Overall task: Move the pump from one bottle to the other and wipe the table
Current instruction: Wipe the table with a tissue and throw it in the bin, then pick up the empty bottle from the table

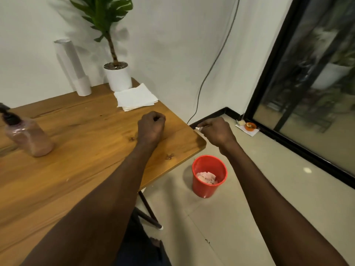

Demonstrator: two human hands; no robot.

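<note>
A wooden table (86, 154) fills the left half of the view, its right corner rounded above a tiled floor. The left hand (150, 127) is held over the table near its right edge, the fingers curled into a loose fist with nothing seen in it. The right hand (216, 131) is held out past the table's right corner, above the floor; its fingers are pressed together, and a small white scrap (197, 128) is pinched at their tips. What the scrap is cannot be told.

A bottle (28, 139) of pink liquid is seen at the table's left edge, upright on the wood, with a black pump (8, 116) seated on its neck; the pump head is cut off by the frame. A second bottle is not made out in this view.

Near the table's far right corner a stack of white napkins (135, 97) is laid, overhanging the right edge slightly. Just behind it, against the wall, a potted plant (117, 75) in a white pot is placed. To the left of the pot, along the far edge, a white paper roll (74, 68) is stood upright.

On the floor, just beside the table's right corner and below the right hand, a red bin (209, 176) is set; crumpled pinkish tissue (207, 177) is seen inside it.
</note>
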